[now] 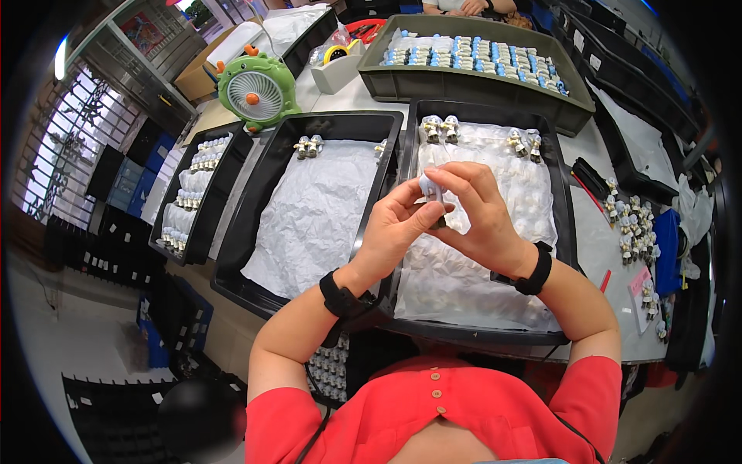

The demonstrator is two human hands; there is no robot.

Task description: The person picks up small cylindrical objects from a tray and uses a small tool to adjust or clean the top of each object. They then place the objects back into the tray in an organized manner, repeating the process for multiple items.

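Observation:
Both hands are up over the right-hand black tray, holding one small white figurine between them. My left hand pinches it from the left with thumb and fingers. From the right, the curled fingertips of my right hand grip its top and lower side. Fingers cover much of the figurine, so its details are hidden. White tissue paper lines this tray, with rows of lumps under it. On the paper at the far end stand a pair of figurines and another pair of figurines.
To the left, a second black tray has crumpled white paper and a few figurines. A narrow tray, green fan and tape dispenser lie beyond. Behind is a large olive bin; loose figurines lie right.

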